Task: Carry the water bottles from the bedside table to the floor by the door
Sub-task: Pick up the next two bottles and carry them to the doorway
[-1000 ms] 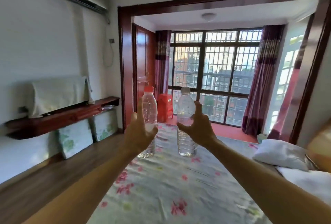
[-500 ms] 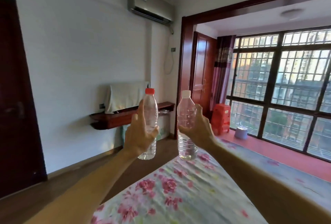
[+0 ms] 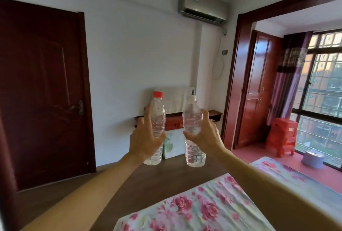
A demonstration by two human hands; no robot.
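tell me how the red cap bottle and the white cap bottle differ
Cap: the red-capped bottle has a red cap, the white-capped bottle a whitish one.
Shape: the red-capped bottle looks slimmer, the white-capped bottle wider in the body.
Hand: the left hand holds the red-capped bottle, the right hand the white-capped bottle.
Both are clear plastic, capped, and held roughly upright at mid-body.

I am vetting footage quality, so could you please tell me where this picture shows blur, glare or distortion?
Head view: wide-angle lens bows the door; the window is far brighter than the room; the bedspread is soft at the bottom; the red-capped bottle reads clearly; the cap of the white-capped bottle blends into the pale cloth behind.
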